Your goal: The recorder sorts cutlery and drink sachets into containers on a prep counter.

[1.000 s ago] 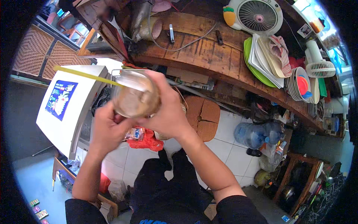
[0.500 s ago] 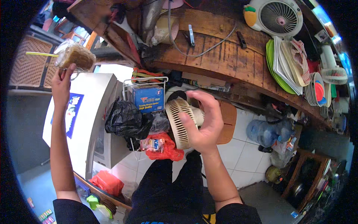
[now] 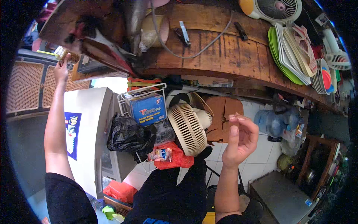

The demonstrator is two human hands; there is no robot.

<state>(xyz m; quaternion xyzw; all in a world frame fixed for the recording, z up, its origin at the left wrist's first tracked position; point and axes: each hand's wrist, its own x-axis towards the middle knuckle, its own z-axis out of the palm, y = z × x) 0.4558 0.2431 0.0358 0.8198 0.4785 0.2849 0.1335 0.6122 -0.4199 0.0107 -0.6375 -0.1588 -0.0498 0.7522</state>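
My left hand (image 3: 60,71) reaches far out to the upper left and grips a clear plastic cup of brown drink (image 3: 68,56) with a yellow straw, next to the end of the wooden counter (image 3: 223,52). My right hand (image 3: 240,138) hovers in front of me with fingers loosely curled and nothing in it. It is beside a beige fan (image 3: 188,128) that stands on the floor below the counter.
A white appliance (image 3: 87,127) stands at left, with a black bag (image 3: 128,136), a wire basket holding a blue box (image 3: 147,108), and a red bag (image 3: 171,156) beside it. Stacked plates (image 3: 294,52), a white fan (image 3: 274,9) and a cable lie on the counter. A water bottle (image 3: 274,123) stands at right.
My left hand has carried the cup from in front of me out to the upper left. My right hand let go of it and dropped lower right, now apart from the beige fan.
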